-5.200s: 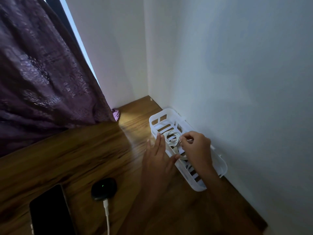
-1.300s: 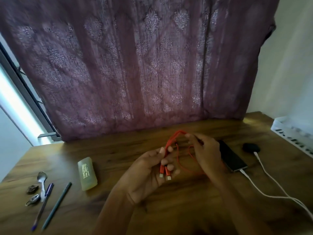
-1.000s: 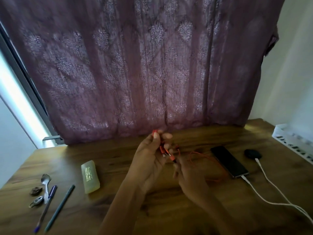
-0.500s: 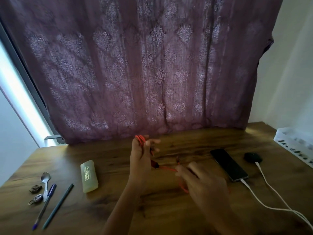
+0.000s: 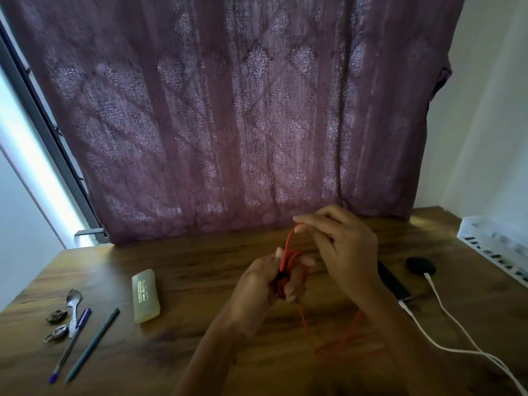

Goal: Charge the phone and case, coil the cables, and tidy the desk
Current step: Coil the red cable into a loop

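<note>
Your left hand (image 5: 265, 281) is curled tight around a bundle of loops of the red cable (image 5: 287, 248), gripping them low in front of you. Your right hand (image 5: 345, 250), just at 1 o'clock of the left, pinches one strand of the same cable between thumb and forefinger and holds it up above the bundle. The other fingers are loosely bent. From under your left hand a loose length of the cable drops to the wooden surface (image 5: 200, 267) and lies in a blurred tangle at 5 o'clock, beneath your right forearm.

At 3 o'clock of your hands the phone (image 5: 395, 282) lies flat, screen dark, partly hidden by your right wrist, with a white cable (image 5: 405, 305) plugged into its near end. Just beyond it, further toward 3 o'clock, sits the black charging case (image 5: 421, 265) with a second white cable (image 5: 428, 278) plugged in. Both cables run off toward 5 o'clock. A white slotted basket (image 5: 468, 228) stands against the wall at 2 o'clock.

At 9 o'clock lies a pale yellow-green plastic box (image 5: 145, 295). Further out toward 8 o'clock are a dark pen (image 5: 93, 340), a blue pen (image 5: 70, 342), a spoon (image 5: 73, 300) and two small metal trinkets (image 5: 57, 315). A purple patterned curtain (image 5: 228, 124) hangs at 12 o'clock.
</note>
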Demonstrator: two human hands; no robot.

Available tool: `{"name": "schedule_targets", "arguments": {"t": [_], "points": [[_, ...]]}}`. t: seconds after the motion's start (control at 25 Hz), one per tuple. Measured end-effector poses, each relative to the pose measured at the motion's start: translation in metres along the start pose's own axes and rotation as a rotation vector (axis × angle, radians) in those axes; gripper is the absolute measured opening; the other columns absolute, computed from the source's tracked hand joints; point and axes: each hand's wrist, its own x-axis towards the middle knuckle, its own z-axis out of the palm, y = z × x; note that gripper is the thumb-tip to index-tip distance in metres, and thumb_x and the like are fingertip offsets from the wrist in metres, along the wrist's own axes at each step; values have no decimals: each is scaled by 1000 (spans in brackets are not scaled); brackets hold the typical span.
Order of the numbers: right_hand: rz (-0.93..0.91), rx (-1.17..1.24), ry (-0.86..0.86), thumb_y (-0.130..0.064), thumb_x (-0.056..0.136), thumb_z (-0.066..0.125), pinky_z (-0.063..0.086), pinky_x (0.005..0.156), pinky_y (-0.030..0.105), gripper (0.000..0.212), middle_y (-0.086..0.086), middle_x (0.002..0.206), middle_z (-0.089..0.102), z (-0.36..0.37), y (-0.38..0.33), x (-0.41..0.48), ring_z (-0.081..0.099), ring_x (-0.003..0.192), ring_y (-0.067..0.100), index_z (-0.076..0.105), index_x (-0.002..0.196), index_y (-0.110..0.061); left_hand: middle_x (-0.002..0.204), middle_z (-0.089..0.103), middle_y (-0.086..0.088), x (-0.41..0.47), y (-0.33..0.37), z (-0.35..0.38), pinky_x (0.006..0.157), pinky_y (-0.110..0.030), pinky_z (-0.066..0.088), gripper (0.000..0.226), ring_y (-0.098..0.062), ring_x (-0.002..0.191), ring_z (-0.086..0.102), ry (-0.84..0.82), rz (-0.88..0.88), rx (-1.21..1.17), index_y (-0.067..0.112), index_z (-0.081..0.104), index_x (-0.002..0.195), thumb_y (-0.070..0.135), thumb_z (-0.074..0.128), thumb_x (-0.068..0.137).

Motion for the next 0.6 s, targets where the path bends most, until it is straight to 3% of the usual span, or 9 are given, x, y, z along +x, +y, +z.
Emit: {"name": "schedule_targets", "arguments": {"t": [0.16, 0.36, 0.48, 0.6], "points": [[158, 133, -58, -20, 87, 58, 41, 62, 8, 18, -20, 83, 61, 4, 16, -8, 57, 72, -3, 74, 96, -22, 42, 33, 6, -1, 11, 11, 53, -27, 37, 63, -8, 40, 38, 3, -41, -258, 5, 66, 79, 48, 21, 91], [238, 69, -152, -24, 85, 45, 51, 68, 23, 33, -4, 97, 70, 12, 28, -37, 64, 76, 7, 69, 107, -23, 41, 30, 6, 10, 18, 10, 49, -21, 47, 59, -5, 36, 32, 128, -6, -565, 4, 66, 72, 48, 31, 90], [194, -18, -206, -30, 87, 43, 55, 60, 24, 35, -7, 97, 71, 15, 25, -55, 68, 74, 8, 68, 110, -24, 47, 34, 5, 15, 18, 2, 57, -22, 52, 61, -6, 41, 36, 228, 54, -622, 2, 64, 84, 49, 27, 92], [104, -112, -208, -34, 86, 44, 50, 48, 17, 33, -11, 84, 70, 15, 20, -67, 66, 64, 5, 72, 100, -22, 55, 42, 3, 18, 12, -10, 76, -28, 51, 54, -9, 52, 43, 373, 98, -487, 1, 59, 100, 42, 24, 95]]}}
